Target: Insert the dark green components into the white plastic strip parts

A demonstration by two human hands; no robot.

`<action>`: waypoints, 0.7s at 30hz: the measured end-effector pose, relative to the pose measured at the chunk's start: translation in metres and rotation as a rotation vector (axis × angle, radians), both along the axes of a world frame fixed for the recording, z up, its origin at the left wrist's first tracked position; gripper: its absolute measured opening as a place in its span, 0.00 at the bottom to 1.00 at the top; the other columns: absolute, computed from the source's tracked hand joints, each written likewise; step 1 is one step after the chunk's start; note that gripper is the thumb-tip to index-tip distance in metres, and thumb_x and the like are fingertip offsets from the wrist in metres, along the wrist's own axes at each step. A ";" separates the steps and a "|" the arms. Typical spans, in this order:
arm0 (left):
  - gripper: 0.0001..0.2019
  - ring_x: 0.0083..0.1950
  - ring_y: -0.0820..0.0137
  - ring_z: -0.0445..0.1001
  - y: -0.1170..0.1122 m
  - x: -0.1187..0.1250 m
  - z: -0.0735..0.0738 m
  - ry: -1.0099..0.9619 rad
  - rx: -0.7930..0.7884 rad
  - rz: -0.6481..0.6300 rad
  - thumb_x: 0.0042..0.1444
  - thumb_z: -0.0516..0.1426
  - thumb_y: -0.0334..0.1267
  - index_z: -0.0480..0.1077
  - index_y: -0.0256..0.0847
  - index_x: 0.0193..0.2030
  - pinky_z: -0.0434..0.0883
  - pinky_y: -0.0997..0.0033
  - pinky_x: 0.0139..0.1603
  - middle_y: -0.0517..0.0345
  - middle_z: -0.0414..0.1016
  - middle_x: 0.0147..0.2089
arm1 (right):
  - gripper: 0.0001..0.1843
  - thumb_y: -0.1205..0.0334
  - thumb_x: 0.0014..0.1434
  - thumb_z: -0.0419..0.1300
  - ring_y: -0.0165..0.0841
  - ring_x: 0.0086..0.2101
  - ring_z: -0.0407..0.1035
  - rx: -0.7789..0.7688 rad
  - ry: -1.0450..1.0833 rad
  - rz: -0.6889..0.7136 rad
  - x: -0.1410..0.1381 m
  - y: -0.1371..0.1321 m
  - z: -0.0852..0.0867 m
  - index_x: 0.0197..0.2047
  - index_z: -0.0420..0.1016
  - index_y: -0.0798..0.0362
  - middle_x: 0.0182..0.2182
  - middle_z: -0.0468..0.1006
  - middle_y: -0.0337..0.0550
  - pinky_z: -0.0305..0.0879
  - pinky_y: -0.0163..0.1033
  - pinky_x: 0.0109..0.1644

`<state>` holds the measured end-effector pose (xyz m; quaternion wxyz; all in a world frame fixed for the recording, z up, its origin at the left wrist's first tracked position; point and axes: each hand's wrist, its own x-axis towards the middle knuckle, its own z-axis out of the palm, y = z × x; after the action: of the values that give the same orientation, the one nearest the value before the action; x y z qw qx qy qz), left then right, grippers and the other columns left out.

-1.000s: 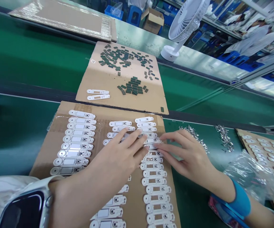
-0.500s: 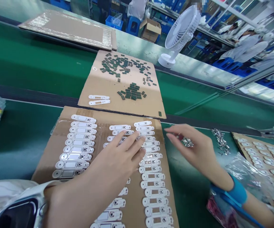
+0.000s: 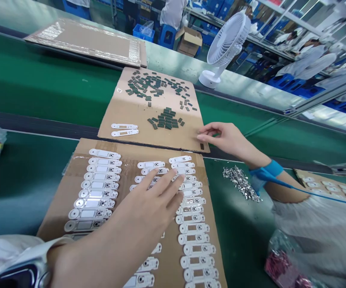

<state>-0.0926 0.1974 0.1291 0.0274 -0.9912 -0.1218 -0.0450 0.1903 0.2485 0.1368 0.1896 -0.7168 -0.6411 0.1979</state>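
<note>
My left hand point(image 3: 153, 200) lies palm down with its fingers spread over white plastic strips on the near cardboard sheet point(image 3: 131, 151). It covers part of the middle column and touches the right column point(image 3: 192, 228). Each strip has a long window and a round end. My right hand point(image 3: 225, 138) is over the right edge of the far cardboard sheet point(image 3: 140, 116). Its thumb and forefinger tips are close together with a slight gap, and I see nothing between them. Just below the fingertips lies a single small dark green rectangle point(image 3: 202, 146).
Loose dark rectangles point(image 3: 167, 119) are grouped on the far sheet, beside two white strips point(image 3: 125, 133). Right of the near sheet is a heap of small shiny metal parts point(image 3: 240, 182). A white fan point(image 3: 227, 44) stands at the back, and a bag of pink pieces point(image 3: 281, 260) lies lower right.
My right hand has moved up and forward from beside the near sheet to the far sheet's right edge, its sleeve now in view. My left hand has stayed nearly in place.
</note>
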 end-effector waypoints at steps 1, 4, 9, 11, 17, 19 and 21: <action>0.21 0.67 0.59 0.57 0.000 0.000 0.000 0.002 0.004 0.000 0.57 0.56 0.45 0.69 0.44 0.56 0.64 0.56 0.59 0.55 0.63 0.65 | 0.15 0.55 0.48 0.67 0.34 0.30 0.71 0.006 0.003 0.010 -0.006 0.007 0.000 0.35 0.77 0.57 0.31 0.79 0.47 0.67 0.40 0.35; 0.22 0.66 0.58 0.58 -0.001 0.001 -0.001 -0.001 0.005 0.001 0.55 0.57 0.44 0.69 0.43 0.56 0.63 0.55 0.60 0.53 0.63 0.64 | 0.14 0.58 0.46 0.68 0.33 0.29 0.70 0.026 0.021 0.051 -0.026 0.030 -0.003 0.36 0.77 0.58 0.31 0.79 0.46 0.66 0.38 0.35; 0.21 0.66 0.58 0.59 -0.002 0.002 -0.004 -0.032 0.012 0.020 0.55 0.57 0.41 0.68 0.42 0.57 0.61 0.53 0.61 0.52 0.64 0.64 | 0.05 0.64 0.46 0.67 0.29 0.26 0.67 0.093 -0.030 0.139 -0.049 0.056 -0.010 0.26 0.76 0.55 0.25 0.77 0.40 0.63 0.36 0.33; 0.21 0.66 0.57 0.58 -0.001 0.001 -0.004 -0.037 0.005 0.018 0.55 0.57 0.41 0.68 0.41 0.56 0.61 0.53 0.61 0.52 0.64 0.64 | 0.05 0.66 0.45 0.67 0.29 0.24 0.66 0.081 -0.032 0.146 -0.051 0.058 -0.010 0.24 0.75 0.55 0.21 0.75 0.38 0.62 0.36 0.32; 0.16 0.62 0.58 0.64 0.010 0.002 0.007 -0.068 -0.083 0.020 0.57 0.55 0.33 0.69 0.38 0.52 0.65 0.57 0.57 0.48 0.68 0.61 | 0.07 0.61 0.50 0.65 0.29 0.25 0.70 0.069 0.179 0.110 -0.056 0.031 -0.001 0.25 0.74 0.55 0.22 0.77 0.40 0.68 0.36 0.31; 0.12 0.53 0.61 0.72 0.018 0.002 0.016 -0.073 -0.178 0.106 0.58 0.53 0.30 0.71 0.38 0.48 0.68 0.61 0.51 0.49 0.73 0.54 | 0.11 0.57 0.49 0.67 0.31 0.27 0.73 0.009 0.463 0.046 -0.062 0.011 0.007 0.30 0.75 0.55 0.25 0.79 0.42 0.71 0.36 0.32; 0.11 0.40 0.65 0.75 0.027 0.002 0.025 -0.106 -0.320 0.222 0.61 0.49 0.29 0.71 0.39 0.43 0.69 0.65 0.40 0.53 0.77 0.42 | 0.14 0.54 0.48 0.68 0.32 0.28 0.76 -0.048 0.657 0.012 -0.069 -0.012 0.016 0.33 0.76 0.55 0.27 0.80 0.42 0.74 0.35 0.31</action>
<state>-0.0907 0.2242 0.1542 -0.1323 -0.9595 -0.2374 -0.0737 0.1217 0.2366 0.1530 0.3684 -0.6152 -0.5449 0.4345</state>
